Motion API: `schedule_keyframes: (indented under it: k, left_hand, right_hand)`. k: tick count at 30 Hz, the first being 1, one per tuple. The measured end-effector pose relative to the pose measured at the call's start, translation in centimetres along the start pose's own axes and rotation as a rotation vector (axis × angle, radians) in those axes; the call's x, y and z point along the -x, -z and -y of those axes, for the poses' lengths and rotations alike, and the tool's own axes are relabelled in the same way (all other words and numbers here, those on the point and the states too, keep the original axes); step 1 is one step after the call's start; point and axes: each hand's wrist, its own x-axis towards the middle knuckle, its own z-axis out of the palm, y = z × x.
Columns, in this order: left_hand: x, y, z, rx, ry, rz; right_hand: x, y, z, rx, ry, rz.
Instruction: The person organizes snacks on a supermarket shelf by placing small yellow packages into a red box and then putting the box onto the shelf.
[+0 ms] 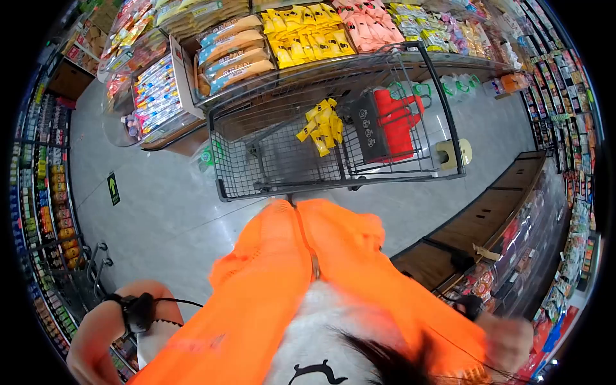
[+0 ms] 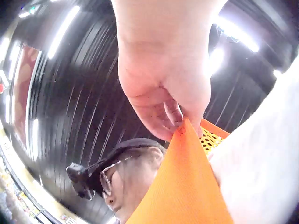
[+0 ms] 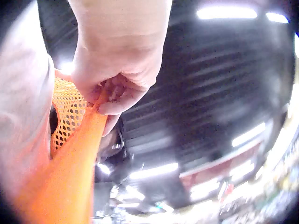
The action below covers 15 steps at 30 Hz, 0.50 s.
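An orange vest (image 1: pixel 256 301) with a front zipper and mesh parts is worn over a white top (image 1: pixel 314 321). My left hand (image 2: pixel 163 84) pinches the vest's edge between thumb and fingers, drawing the orange cloth (image 2: pixel 187 172) into a peak in the left wrist view. On the other side my right hand (image 3: pixel 121 79) grips the opposite edge with curled fingers, beside the orange mesh (image 3: pixel 70 112). In the head view the right hand is blurred near the lower right edge. Each wrist carries a black camera, the left camera (image 1: pixel 138 312) showing plainly.
Before me stands a shopping cart (image 1: pixel 237 170) holding yellow packets (image 1: pixel 324 125) and a red item (image 1: pixel 394 125) in its child-seat end. Behind it runs a snack display with yellow bags (image 1: pixel 308 45). A low brown shelf (image 1: pixel 475 212) is at right; stocked shelves (image 1: pixel 45 186) line the left.
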Motion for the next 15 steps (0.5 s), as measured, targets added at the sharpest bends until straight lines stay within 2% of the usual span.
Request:
schedule_keyframes:
  k: [2, 5, 10, 15]
  left_hand:
    - [-0.6, 0.3, -2.9, 0.017, -0.188, -0.044]
    - [-0.6, -0.6, -0.8, 0.025, -0.038, 0.034]
    - [1.7, -2.7, 7.5, 0.088, 0.214, 0.129]
    - [2.4, -2.1, 11.5, 0.222, 0.282, 0.248]
  right_hand:
    - [-0.6, 1.1, 2.5, -0.008, 0.146, 0.003]
    - [-1.0, 1.2, 4.1, -0.061, 0.266, -0.007]
    - [-0.4, 0.4, 4.3, -0.188, 0.393, -0.017]
    - [1.0, -0.1, 1.0, -0.457, 0.625, -0.036]
